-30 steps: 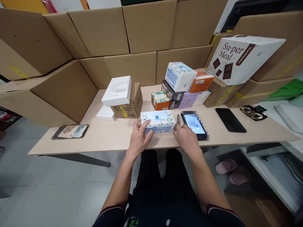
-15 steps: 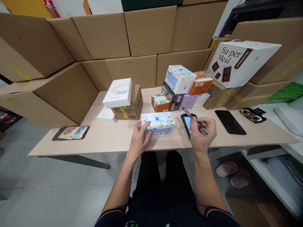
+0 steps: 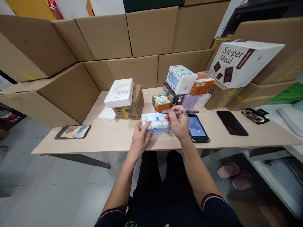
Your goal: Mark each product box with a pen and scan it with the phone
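A white, flower-printed tissue pack [image 3: 156, 121] lies at the table's front edge. My left hand [image 3: 141, 136] grips its left end, thumb at the front and fingers on top. Over the pack's right end, my right hand [image 3: 178, 122] holds a pen [image 3: 187, 112], which lies nearly level and points left. The right fingers touch or hover just above the pack; I cannot tell which. Just right of that hand a phone [image 3: 198, 129] lies face up with its screen lit. Behind the pack stands a small orange and green box [image 3: 161, 102].
A power bank box [image 3: 120, 93] rests on a brown carton [image 3: 132, 110] at the left. At the back right, another tissue pack [image 3: 181, 78] tops stacked boxes. A dark phone [image 3: 232, 123] lies at the right, banknotes [image 3: 74, 131] at the left. Cardboard walls [image 3: 132, 72] enclose the back.
My right hand, with the pen, has moved left from over the lit phone to the tissue pack's right end. The pen has turned level. The left hand stays on the pack.
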Tool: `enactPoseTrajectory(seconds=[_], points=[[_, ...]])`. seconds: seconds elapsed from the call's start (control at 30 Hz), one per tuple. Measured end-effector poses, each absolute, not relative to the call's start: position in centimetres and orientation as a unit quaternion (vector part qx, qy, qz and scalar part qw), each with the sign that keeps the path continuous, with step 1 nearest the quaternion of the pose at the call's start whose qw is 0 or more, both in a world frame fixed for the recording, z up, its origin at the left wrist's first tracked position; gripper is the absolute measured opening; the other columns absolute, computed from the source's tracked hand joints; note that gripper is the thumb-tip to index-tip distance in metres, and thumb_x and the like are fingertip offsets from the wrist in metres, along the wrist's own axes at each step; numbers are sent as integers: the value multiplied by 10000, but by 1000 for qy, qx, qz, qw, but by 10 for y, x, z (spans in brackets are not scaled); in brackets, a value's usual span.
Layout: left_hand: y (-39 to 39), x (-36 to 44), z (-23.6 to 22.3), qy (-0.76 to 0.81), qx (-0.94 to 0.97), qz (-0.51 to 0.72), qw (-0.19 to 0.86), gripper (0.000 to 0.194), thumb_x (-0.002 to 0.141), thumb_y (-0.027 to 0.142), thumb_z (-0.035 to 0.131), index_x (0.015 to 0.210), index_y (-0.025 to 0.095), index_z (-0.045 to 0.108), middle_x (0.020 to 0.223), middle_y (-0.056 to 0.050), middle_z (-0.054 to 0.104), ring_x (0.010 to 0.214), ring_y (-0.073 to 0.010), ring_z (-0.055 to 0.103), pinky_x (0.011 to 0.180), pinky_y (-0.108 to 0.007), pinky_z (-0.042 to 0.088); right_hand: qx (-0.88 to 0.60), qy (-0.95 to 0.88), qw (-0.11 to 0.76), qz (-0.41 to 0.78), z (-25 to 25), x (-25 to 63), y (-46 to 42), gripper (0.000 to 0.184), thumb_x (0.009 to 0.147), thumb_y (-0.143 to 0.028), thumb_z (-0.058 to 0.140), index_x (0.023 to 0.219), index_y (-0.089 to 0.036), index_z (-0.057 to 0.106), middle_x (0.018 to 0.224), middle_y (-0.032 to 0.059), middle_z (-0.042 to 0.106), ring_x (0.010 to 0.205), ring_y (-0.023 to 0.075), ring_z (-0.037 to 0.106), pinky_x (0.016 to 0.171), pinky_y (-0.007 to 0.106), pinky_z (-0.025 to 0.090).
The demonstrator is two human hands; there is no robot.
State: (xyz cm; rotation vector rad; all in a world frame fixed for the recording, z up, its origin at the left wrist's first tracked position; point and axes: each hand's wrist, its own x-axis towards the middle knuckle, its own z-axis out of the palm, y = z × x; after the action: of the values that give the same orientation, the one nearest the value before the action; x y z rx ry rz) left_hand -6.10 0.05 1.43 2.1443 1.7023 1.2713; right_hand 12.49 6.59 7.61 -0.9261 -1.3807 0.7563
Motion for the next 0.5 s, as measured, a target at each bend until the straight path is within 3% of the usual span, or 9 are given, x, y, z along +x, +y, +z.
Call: enactPoseTrajectory(seconds=[0.5], points=[[1, -61, 13, 556, 716, 419, 49, 410, 1005, 337, 538, 1413, 299, 507, 1360, -121, 452, 875, -139, 607, 775, -313, 575, -451, -696, 515, 216, 83, 126, 63, 301, 973, -445, 476, 843, -209, 608, 664, 0, 667, 585, 138, 604, 613, 266, 445]])
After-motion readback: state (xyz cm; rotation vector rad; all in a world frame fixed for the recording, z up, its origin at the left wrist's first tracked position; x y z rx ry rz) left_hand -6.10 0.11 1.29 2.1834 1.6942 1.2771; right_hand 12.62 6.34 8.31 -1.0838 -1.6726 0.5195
